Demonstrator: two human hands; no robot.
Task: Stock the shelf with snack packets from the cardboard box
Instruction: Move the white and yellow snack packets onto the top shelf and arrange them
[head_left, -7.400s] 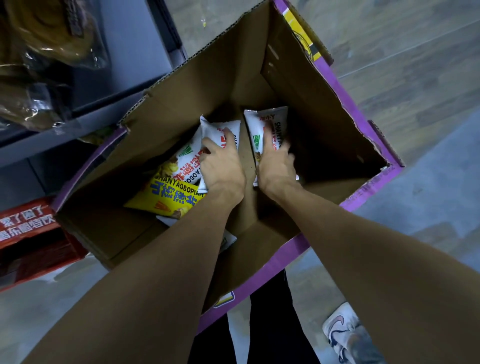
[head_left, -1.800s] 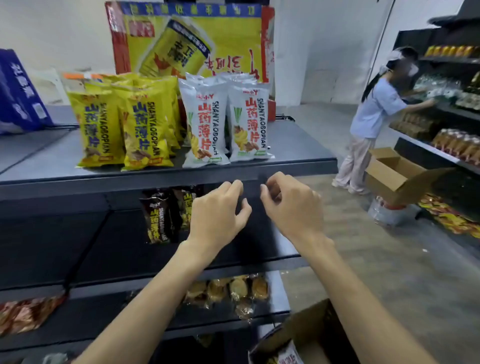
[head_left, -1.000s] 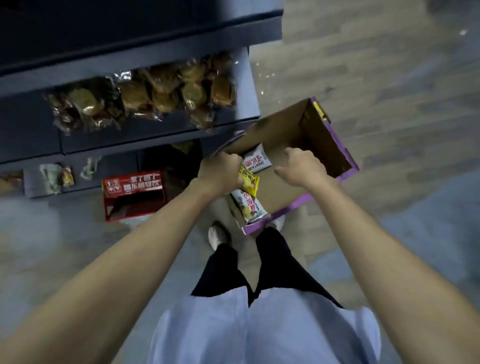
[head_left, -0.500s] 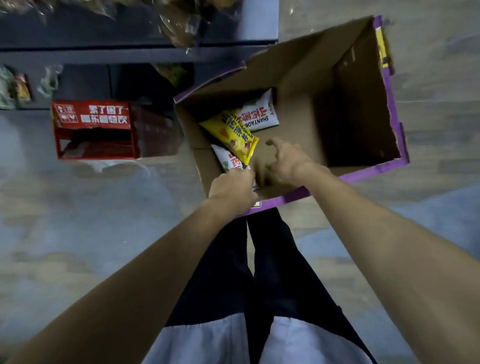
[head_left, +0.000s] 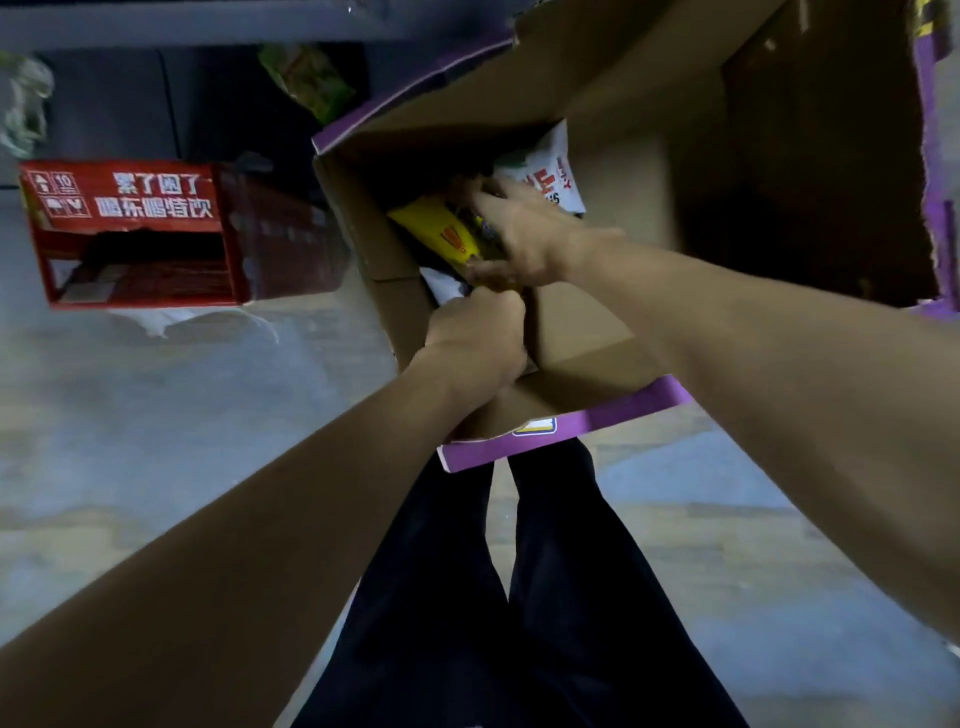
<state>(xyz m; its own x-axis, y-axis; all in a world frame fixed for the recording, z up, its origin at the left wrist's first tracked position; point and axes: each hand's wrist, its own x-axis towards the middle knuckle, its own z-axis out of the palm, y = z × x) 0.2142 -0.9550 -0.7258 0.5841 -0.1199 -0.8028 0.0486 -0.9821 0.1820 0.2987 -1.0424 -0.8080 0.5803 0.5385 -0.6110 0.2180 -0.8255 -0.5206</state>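
The open cardboard box with purple edges stands on the floor in front of my legs. A yellow snack packet lies in its left corner, and a white packet lies behind it. My right hand reaches across the yellow packet, fingers over its top and thumb under its near edge. My left hand is curled just inside the near wall, closed on the edge of another white packet, which it mostly hides.
A red carton lies open on the floor at the left. Behind it runs the dark bottom shelf, with a greenish packet in it. My dark-trousered legs stand against the box's near flap.
The view has dropped closer to the box. My right hand has slid left onto the yellow packet and closed round it. My left hand has pushed further in toward the near white packet.
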